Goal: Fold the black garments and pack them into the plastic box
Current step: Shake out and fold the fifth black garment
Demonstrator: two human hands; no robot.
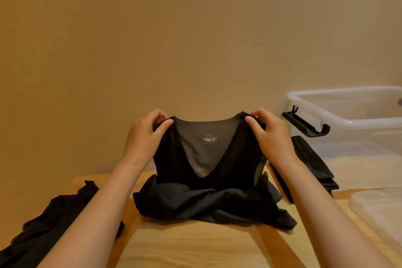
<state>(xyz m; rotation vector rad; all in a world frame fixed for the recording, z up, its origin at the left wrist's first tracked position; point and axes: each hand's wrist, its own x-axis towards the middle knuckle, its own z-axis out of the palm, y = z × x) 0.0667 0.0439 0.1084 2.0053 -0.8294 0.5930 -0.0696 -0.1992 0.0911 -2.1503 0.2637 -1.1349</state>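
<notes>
Black top point(208, 189) held by shoulders, label unreadable; plastic box point(369, 121) cropped right.

The top point(235, 169) in the middle of the frame is black. Inside its neck it looks grey, with tiny pale letters point(210, 139) printed there. A second garment point(54, 224) at the lower left is black too, and so is the folded garment point(313, 163) at the right. The plastic box point(352, 122) at the far right is clear and a bit milky, with a black clip point(304, 125) on its side. The desk point(185, 246) is pale yellow wood with darker orange-brown bands. The wall point(195, 28) is plain tan.
</notes>
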